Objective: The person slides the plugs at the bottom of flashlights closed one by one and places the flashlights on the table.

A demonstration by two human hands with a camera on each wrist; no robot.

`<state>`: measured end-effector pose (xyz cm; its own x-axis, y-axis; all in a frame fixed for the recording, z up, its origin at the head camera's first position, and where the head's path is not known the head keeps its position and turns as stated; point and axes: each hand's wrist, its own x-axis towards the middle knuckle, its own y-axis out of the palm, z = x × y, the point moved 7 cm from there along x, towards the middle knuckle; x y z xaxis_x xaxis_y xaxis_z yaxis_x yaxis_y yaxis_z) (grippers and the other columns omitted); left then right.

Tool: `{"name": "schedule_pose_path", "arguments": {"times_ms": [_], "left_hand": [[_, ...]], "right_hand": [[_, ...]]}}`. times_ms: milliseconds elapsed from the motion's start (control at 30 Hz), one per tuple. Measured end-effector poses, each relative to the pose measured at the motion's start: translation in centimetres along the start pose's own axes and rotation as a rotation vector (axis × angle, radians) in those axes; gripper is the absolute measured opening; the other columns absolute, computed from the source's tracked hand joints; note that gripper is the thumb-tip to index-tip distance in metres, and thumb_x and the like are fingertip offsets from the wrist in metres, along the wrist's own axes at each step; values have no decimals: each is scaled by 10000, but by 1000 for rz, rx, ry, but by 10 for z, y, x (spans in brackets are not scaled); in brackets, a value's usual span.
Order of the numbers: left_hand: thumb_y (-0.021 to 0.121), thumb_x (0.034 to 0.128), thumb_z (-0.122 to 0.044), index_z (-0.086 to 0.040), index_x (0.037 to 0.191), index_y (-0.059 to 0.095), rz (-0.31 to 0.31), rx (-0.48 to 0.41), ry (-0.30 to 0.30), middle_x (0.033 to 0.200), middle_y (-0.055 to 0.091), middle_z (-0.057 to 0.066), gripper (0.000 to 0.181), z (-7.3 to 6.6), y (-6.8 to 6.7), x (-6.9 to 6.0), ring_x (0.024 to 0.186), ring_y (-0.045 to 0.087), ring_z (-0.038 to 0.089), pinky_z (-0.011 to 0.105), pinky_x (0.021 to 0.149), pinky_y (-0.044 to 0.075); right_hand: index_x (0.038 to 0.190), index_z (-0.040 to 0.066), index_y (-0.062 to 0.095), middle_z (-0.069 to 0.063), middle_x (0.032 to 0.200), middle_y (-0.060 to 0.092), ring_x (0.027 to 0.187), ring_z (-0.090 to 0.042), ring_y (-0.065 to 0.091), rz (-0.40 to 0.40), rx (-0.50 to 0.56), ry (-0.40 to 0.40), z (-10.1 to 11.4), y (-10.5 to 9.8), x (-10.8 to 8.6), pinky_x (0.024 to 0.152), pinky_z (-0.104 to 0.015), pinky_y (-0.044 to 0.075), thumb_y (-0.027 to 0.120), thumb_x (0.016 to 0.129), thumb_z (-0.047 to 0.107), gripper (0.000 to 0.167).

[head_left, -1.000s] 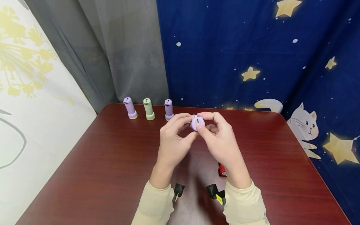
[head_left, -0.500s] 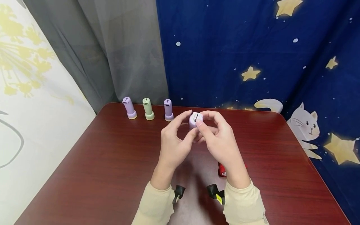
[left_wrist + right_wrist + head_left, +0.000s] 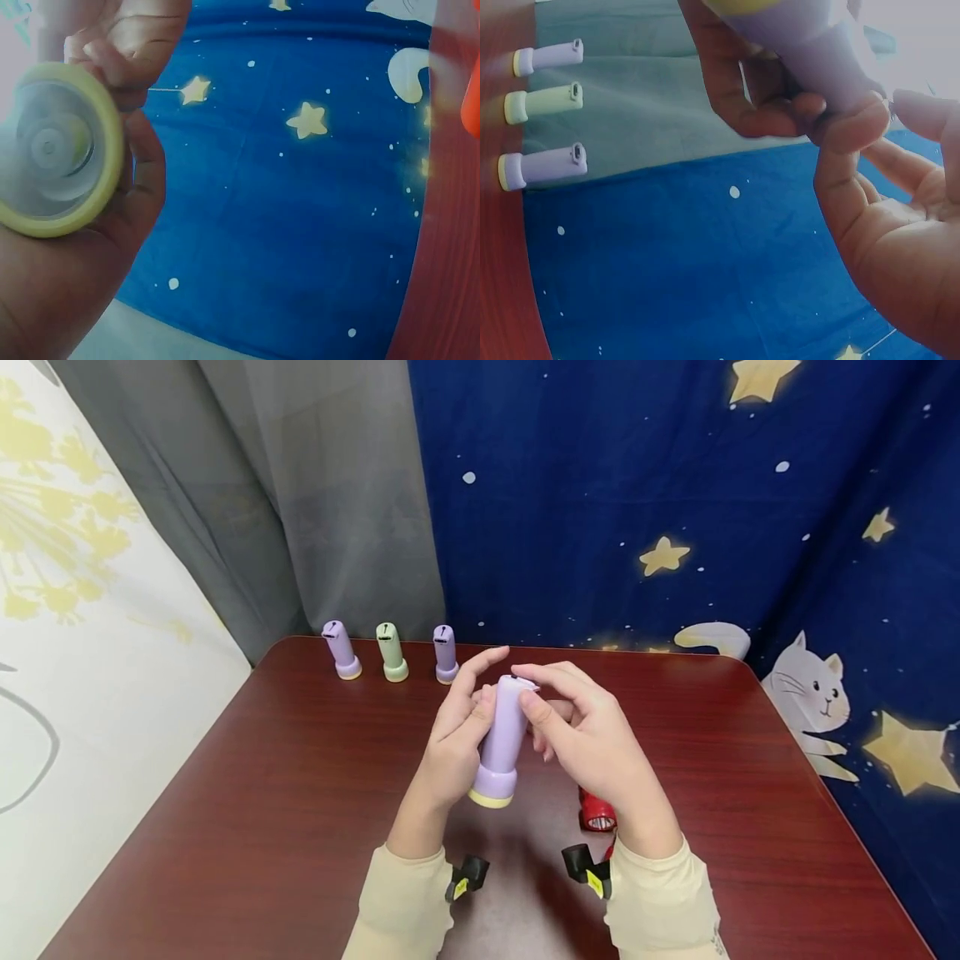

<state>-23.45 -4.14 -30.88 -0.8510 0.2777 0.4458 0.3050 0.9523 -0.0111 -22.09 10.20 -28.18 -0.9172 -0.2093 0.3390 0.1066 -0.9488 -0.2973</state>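
A small purple flashlight (image 3: 505,731) with a yellow-rimmed head is held above the table in the head view, its lens end tilted down toward me. My left hand (image 3: 450,752) grips the body, thumb along its near side and index finger raised off it. At the upper tail end, my right hand (image 3: 592,739) pinches the flashlight between thumb and fingers, with the index finger over the tail cap. The left wrist view looks into the clear lens (image 3: 49,146). In the right wrist view, fingers partly cover the tail of the purple body (image 3: 825,60).
Along the far edge of the dark red table (image 3: 285,793) stand a purple flashlight (image 3: 342,652), a green flashlight (image 3: 392,653) and another purple flashlight (image 3: 446,656). A red flashlight (image 3: 597,812) lies by my right wrist. Grey and blue curtains (image 3: 547,527) hang behind.
The flashlight has swung from tail end facing me to lens end down, showing its whole side. My left hand has shifted lower along the body. More of the red flashlight shows.
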Motion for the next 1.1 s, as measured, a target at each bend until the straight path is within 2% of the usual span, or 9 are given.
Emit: {"name": "schedule_pose_path", "arguments": {"times_ms": [100,233,367,500,600,767,933,1100], "left_hand": [[337,1135,-168,-71,1575,428,-5,30,-3,1060,659,293,460,3,0,1,890,654,141,290,788,547],[360,1147,-171,-68,1556,459,-21,81,-25,1176,679,259,433,6,4,3,958,675,205,312,839,571],[449,1120,-120,-73,1548,475,3,122,-56,1371,661,213,431,10,9,5,1181,689,303,410,1049,582],[588,1040,-58,-95,1563,473,59,203,-80,1486,627,167,537,15,15,6,1350,648,305,490,1176,515],[651,998,-55,-98,1561,481,67,288,-92,1467,653,145,590,19,16,6,1304,685,285,472,1140,545],[699,975,-80,-90,1494,557,25,398,-120,1374,711,145,538,26,15,6,1173,746,269,438,1056,604],[726,966,-76,-89,1453,602,-7,420,-118,1350,722,141,503,27,14,6,1166,742,253,415,1050,605],[732,955,-50,-86,1457,610,-14,416,-109,1354,722,138,518,27,14,7,1148,740,246,405,1043,608]], "right_hand": [[1405,112,678,-113,914,631,584,-197,589,3,-41,15,-3,-1,1,524,-291,521,653,1056,138,351],[1375,141,714,-139,816,670,609,-191,611,-79,-108,58,-9,-4,2,562,-268,530,680,1051,205,332],[1283,133,764,-128,822,711,616,-164,613,-194,-112,78,-13,-12,2,570,-254,537,766,995,216,300],[1257,123,755,-102,735,680,622,-112,593,-240,-135,103,-19,-19,3,555,-242,521,844,925,198,352],[1288,129,740,-91,766,687,666,-113,613,-227,-191,115,-24,-18,5,571,-236,513,868,899,200,415],[1290,130,753,-68,936,691,726,-164,628,-213,-278,88,-27,-14,7,584,-237,492,884,882,213,437],[1271,126,768,-62,1001,691,730,-157,616,-210,-299,74,-28,-13,9,589,-226,482,879,886,210,409],[1272,116,768,-84,1044,693,742,-169,609,-197,-297,74,-27,-13,9,584,-213,476,870,895,201,399]]}}
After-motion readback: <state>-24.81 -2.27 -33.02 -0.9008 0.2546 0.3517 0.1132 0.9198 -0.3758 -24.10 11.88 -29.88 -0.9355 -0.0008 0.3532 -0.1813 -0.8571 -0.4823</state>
